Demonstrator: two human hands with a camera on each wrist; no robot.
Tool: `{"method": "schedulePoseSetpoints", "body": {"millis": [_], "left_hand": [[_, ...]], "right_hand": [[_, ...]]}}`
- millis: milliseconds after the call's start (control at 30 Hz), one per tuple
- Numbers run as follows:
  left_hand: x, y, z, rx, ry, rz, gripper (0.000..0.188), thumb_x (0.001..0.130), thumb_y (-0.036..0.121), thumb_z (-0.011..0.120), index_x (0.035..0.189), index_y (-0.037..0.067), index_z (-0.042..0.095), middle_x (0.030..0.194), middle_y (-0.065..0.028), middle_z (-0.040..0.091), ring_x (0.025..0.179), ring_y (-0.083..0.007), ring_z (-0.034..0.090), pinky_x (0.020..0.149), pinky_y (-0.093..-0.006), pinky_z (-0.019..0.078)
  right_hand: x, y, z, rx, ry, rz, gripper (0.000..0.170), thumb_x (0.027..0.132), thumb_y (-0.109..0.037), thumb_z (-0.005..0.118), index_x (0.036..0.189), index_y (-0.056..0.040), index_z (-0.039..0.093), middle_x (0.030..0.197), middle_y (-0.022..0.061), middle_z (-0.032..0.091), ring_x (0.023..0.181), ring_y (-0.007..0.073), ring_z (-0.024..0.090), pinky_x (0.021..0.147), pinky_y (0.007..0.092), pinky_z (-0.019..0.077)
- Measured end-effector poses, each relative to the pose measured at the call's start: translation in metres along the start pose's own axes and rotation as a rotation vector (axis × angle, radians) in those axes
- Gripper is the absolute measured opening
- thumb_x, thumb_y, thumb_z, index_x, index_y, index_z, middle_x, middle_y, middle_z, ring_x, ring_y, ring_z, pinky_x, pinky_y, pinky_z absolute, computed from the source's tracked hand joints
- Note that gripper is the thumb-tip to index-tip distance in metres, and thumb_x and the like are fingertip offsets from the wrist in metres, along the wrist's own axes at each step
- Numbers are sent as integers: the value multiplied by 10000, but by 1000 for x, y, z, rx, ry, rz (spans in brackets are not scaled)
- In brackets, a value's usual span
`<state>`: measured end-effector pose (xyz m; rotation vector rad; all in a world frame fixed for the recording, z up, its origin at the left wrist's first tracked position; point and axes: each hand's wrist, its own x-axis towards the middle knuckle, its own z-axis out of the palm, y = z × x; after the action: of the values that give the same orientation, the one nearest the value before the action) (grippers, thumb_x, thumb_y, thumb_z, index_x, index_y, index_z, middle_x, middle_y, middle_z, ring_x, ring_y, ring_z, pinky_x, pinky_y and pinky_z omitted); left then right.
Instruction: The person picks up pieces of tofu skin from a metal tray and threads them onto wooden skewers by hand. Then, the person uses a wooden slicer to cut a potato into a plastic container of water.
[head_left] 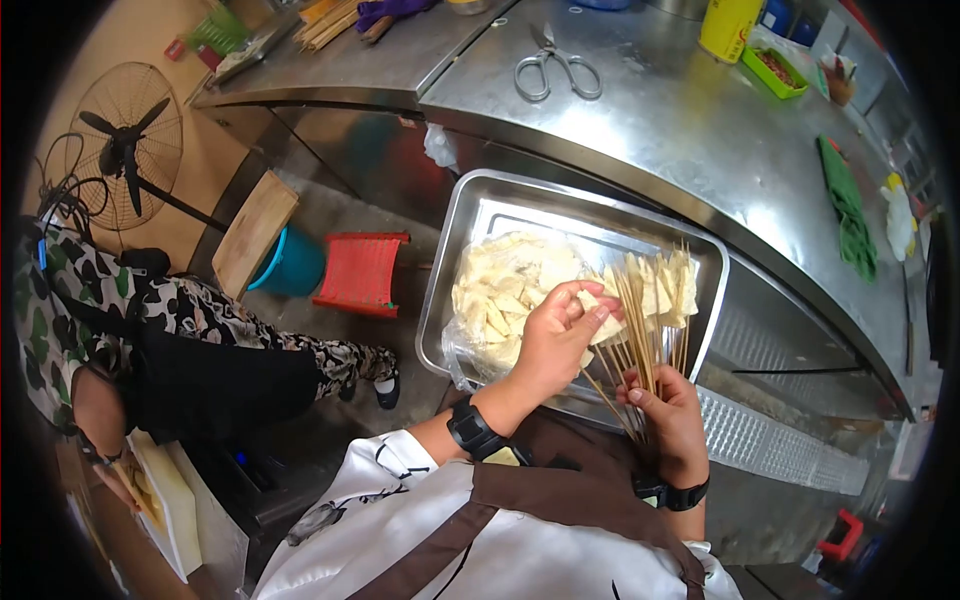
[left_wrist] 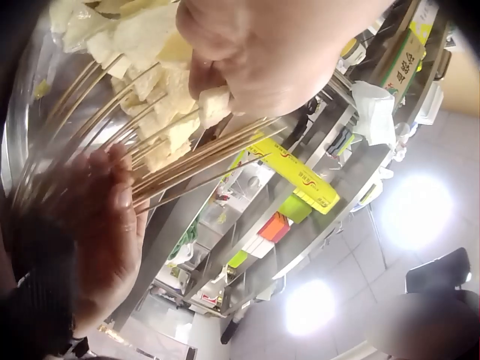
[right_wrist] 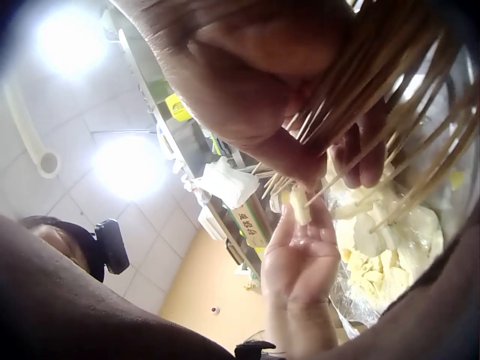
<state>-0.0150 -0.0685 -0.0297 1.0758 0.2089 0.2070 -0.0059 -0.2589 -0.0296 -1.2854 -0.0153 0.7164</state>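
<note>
Skewering looking partly done

The right hand (head_left: 670, 420) is gripping sticks (head_left: 641, 335), the left hand (head_left: 558, 345) pinching a pale piece (left_wrist: 214, 106) near them. Just beyond the right grip, threaded pieces (head_left: 678, 292) are clustering; other sticks are showing bare, and a loose pile (head_left: 498, 305) is lying beyond the left hand in the tray (head_left: 436, 285).

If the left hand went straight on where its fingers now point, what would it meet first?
Most likely the bundle of skewers held in the right hand, though the head view leaves their exact depth unclear.
</note>
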Motion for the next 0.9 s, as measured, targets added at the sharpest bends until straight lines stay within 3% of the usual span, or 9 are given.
{"method": "schedulePoseSetpoints", "body": {"millis": [33,133,233,533,600,633,700,800,900], "left_hand": [[1,1,-2,1,9,-9,248,900,3,511,1145,-1,466,1021,-130,621,945,-160,596,829,-263,468],[4,7,-9,208,59,-77,229,869,28,585,1087,2,519,902,-63,617,846,-85,577,735,-211,468],[7,10,-14,450,12,-36,221,810,91,689,986,8,586,731,35,481,623,-6,460,562,-170,415],[0,23,-49,608,-52,-38,229,817,115,679,997,22,571,777,17,540,651,-30,505,574,-184,430],[-12,34,-66,975,-113,-1,193,812,116,669,964,30,586,782,-23,578,656,-83,542,576,-227,443],[-19,38,-73,980,-116,1,193,812,116,669,964,30,586,782,-23,578,656,-83,542,576,-227,443],[-34,41,-85,1263,-303,-58,170,783,93,660,930,36,596,806,-77,599,690,-197,595,592,-299,468],[-48,35,-90,1460,-242,144,171,754,73,653,914,46,601,842,-111,600,750,-296,597,625,-352,481],[-52,34,-90,1518,-126,212,199,748,80,656,935,56,593,890,-102,592,783,-316,600,647,-379,490]], "right_hand": [[-1,-3,1,-58,-24,-56,115,792,-3,641,897,17,598,895,41,599,813,116,574,756,240,452],[0,-5,-2,-252,-24,-112,95,773,-6,654,851,13,604,840,3,562,773,92,522,719,222,408],[-3,-6,0,-147,12,-21,84,762,-9,660,819,4,599,816,-13,537,743,70,485,686,211,381],[-7,-14,7,-162,71,-2,60,814,-28,627,816,-17,568,686,-4,573,613,55,509,561,188,391],[-8,-15,3,-137,47,28,40,834,-24,597,846,-7,563,719,34,606,622,80,550,571,195,428],[-9,-17,3,-84,6,76,27,843,-23,582,845,-4,563,737,49,614,628,90,562,579,193,438],[-8,-20,2,-31,-36,114,22,852,-21,567,844,-1,562,755,64,622,635,100,574,587,191,449],[-7,-19,1,16,-94,176,52,848,-31,567,883,7,574,830,83,630,727,129,602,675,223,469],[-5,-8,-3,-40,-123,-9,116,819,-45,599,919,13,589,890,82,626,819,146,604,756,259,459]]}}
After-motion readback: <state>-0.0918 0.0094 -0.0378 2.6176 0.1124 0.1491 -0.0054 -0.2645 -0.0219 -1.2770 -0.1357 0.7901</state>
